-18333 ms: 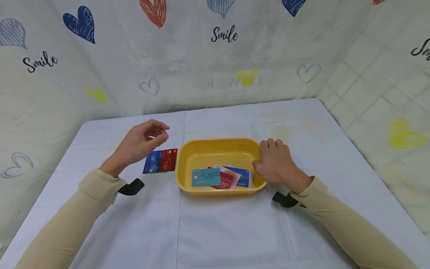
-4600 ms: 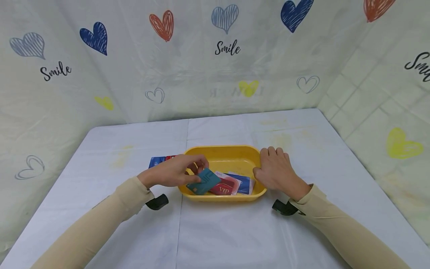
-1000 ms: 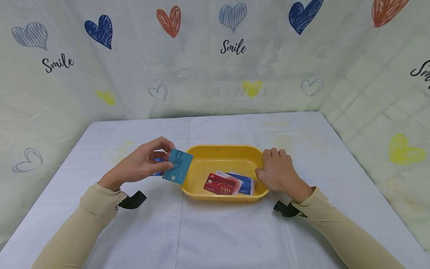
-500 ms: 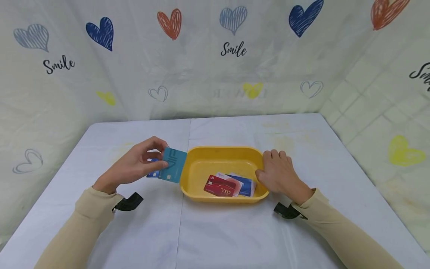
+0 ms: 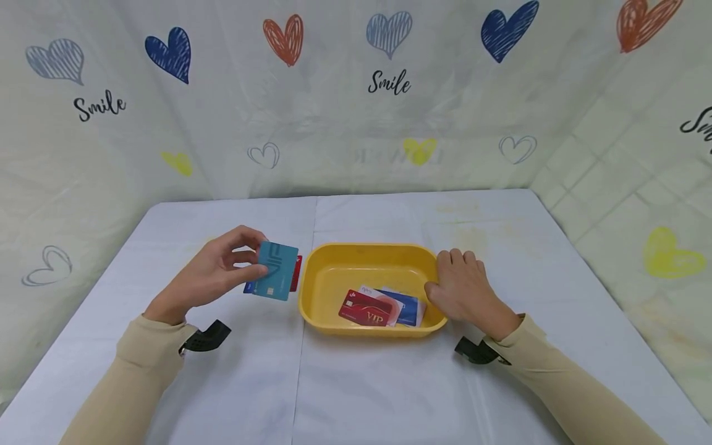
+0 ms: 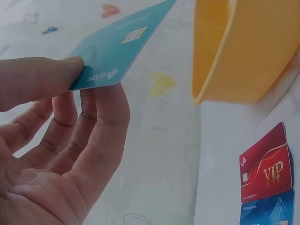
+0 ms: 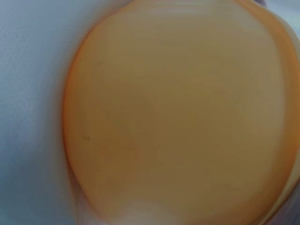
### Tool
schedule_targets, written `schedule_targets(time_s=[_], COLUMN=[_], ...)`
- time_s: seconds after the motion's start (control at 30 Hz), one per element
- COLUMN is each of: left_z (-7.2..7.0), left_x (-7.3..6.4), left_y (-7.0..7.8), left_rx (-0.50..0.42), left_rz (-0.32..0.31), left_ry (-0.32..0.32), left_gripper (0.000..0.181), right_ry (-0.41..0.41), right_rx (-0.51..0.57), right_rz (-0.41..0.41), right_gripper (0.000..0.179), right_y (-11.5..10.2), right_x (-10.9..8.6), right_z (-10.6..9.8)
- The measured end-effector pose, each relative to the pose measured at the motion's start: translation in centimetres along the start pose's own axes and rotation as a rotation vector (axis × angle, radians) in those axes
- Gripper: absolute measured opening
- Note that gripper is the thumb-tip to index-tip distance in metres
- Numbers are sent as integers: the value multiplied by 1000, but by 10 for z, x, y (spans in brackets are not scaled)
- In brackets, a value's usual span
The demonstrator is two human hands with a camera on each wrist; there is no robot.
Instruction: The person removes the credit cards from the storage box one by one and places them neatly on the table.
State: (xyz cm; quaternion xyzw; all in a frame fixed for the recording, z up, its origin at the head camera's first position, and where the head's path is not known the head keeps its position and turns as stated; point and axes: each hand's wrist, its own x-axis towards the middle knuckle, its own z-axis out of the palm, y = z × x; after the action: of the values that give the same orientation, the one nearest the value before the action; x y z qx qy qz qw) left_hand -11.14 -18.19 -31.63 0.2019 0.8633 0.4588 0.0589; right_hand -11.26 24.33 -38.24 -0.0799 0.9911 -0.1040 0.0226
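Observation:
A teal plastic card with a chip is pinched between the thumb and fingers of my left hand, left of the yellow tray. In the left wrist view the teal card is held tilted, above the table. Behind it in the head view, a red VIP card and a blue card lie on the table, mostly hidden. The left wrist view shows the red card and blue card edge to edge. My right hand grips the tray's right end.
Inside the tray, a red VIP card overlaps a pink-and-white card and a blue card. A white cloth covers the table. A curtain printed with hearts hangs behind. The tray's wall fills the right wrist view.
Since the earlier frames, my left hand has lifted the teal card out of the tray and carried it left, over the cards on the table. My right hand stays on the tray.

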Motion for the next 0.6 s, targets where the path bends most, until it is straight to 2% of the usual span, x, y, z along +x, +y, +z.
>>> schedule_targets(time_s=[0.6], left_z=[-9], left_x=[-12], left_y=[-13], left_rx=[-15], left_rz=[-44], left_ry=[59], left_gripper=[41], right_ry=[4], right_rx=[-6], right_rz=[3], right_gripper=[26], right_y=[-1], right_x=[0], right_z=[-1])
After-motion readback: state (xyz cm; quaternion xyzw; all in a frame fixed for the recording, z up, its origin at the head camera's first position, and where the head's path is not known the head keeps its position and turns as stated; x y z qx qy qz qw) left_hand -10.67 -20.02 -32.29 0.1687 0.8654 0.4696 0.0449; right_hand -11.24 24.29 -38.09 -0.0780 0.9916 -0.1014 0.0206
